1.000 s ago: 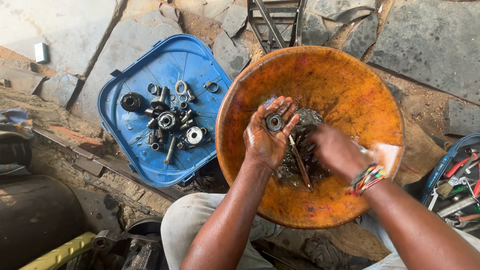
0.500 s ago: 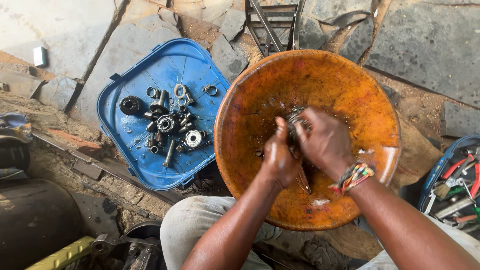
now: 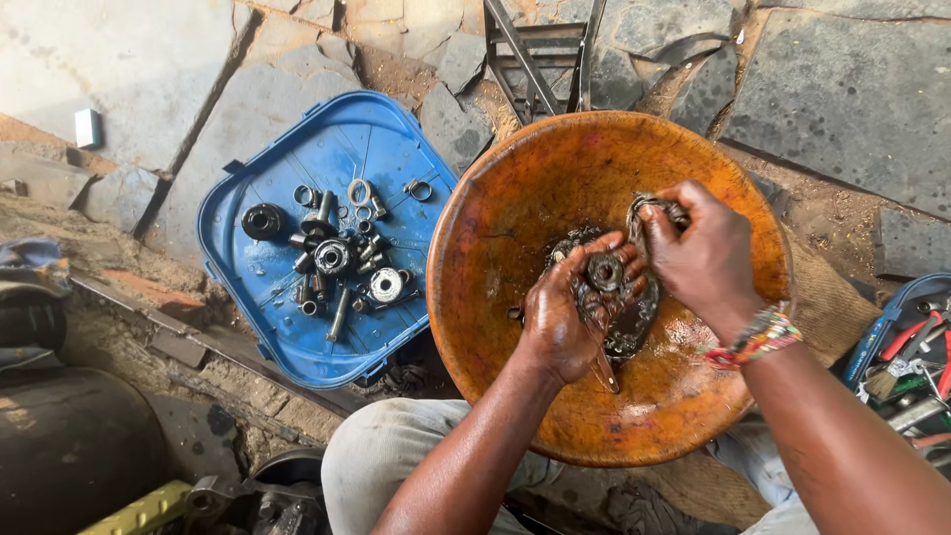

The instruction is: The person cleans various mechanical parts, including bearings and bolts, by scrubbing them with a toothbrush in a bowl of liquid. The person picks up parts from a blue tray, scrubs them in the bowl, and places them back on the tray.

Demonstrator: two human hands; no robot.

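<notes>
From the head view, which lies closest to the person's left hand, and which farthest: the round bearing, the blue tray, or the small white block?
1. Round bearing, resting in the left hand.
2. Blue tray, to the left of the orange basin.
3. Small white block, far upper left.

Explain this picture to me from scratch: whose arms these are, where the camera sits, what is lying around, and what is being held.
There is no machine here. A person wears a camera on the head, so you look down along their own two bare arms. Both hands work over a large round orange bowl, rust-stained and wet inside, with dark oily metal pieces at its bottom. The left hand holds a small round greasy metal part with a hole in its middle in its fingers. The right hand, with a bright beaded wristband, grips a dark tangled piece that I cannot identify. Beside the bowl lies a blue plastic lid used as a tray, carrying metal rings, bearings and bolts. The ground is broken stone. At the right edge are red-handled tools.
</notes>
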